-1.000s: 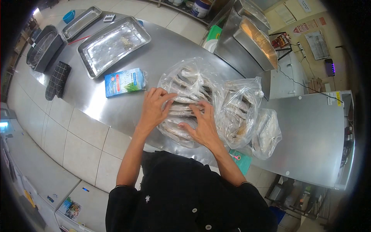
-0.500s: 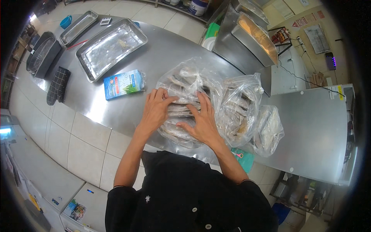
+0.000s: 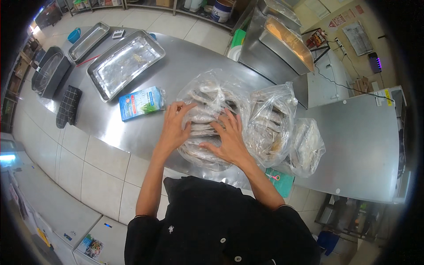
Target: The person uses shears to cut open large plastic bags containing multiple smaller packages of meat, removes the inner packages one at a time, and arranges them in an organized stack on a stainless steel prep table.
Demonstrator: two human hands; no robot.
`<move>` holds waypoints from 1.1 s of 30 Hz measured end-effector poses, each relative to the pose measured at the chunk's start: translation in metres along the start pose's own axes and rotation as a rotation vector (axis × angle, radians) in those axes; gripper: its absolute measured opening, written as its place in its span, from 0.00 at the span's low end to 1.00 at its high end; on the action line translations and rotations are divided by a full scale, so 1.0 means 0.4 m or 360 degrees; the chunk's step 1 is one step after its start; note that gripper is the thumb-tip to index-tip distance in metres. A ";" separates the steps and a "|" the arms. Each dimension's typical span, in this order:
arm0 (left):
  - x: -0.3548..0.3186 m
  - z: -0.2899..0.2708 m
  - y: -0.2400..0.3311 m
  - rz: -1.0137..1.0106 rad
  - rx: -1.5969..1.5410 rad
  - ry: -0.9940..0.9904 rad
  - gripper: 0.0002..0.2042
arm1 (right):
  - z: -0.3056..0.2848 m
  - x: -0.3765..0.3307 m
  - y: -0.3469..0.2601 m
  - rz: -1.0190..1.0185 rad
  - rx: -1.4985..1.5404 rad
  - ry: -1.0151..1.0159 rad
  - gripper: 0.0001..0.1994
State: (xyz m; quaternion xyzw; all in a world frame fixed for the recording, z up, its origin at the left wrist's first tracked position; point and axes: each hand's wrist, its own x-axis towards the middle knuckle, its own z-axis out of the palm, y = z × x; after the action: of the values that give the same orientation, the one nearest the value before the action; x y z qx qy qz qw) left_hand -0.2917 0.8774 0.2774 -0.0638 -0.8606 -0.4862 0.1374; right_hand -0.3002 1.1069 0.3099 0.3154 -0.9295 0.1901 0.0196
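Observation:
A clear plastic bag of silvery-grey fish (image 3: 201, 152) lies in front of me on the steel table (image 3: 185, 53). My left hand (image 3: 174, 126) rests at the bag's left side, fingers bent and apart. Across its middle and right side lies my right hand (image 3: 230, 140), with the fingers spread over the plastic. Neither hand has closed round anything. Close by on the right is a second bag of fish (image 3: 269, 126), and beyond that a smaller clear bag with pale contents (image 3: 305, 145). A blue box (image 3: 141, 103) lies to the left of my left hand.
Farther left are a large metal tray (image 3: 126, 62), a narrow tray (image 3: 89, 40), a dark container (image 3: 51, 73) and a checked oven mitt (image 3: 69, 106). Scissors (image 3: 276, 177) with a pink handle lie near the front edge. Steel bins (image 3: 287, 44) stand at the back right.
My left hand's fingers have lifted slightly and opened wider from the bag. My right hand stays on it, shifted a little. The whole view has tilted slightly.

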 end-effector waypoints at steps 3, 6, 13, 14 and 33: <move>0.040 -0.015 0.023 0.0107 0.0071 -0.0204 0.32 | 0.009 -0.001 0.013 0.0047 0.0059 -0.0022 0.37; 0.067 -0.011 0.015 0.0213 0.0038 -0.0253 0.30 | 0.010 0.006 0.017 0.0042 0.0085 -0.0050 0.36; 0.134 0.010 0.007 0.0248 0.0326 -0.0271 0.29 | 0.003 0.011 0.012 0.0083 0.0212 0.0106 0.32; 0.139 0.013 0.001 0.0267 0.0343 -0.0233 0.29 | 0.003 0.014 0.012 0.0115 0.0222 0.0115 0.32; 0.251 0.021 0.003 0.0402 0.0431 -0.0225 0.34 | -0.051 0.113 0.095 0.0630 0.0677 0.0037 0.42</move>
State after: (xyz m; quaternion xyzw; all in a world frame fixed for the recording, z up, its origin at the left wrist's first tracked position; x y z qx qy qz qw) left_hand -0.3885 0.8827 0.3041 -0.1862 -0.9108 -0.3391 0.1440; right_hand -0.3607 1.1158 0.3230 0.1228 -0.9119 0.3846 -0.0736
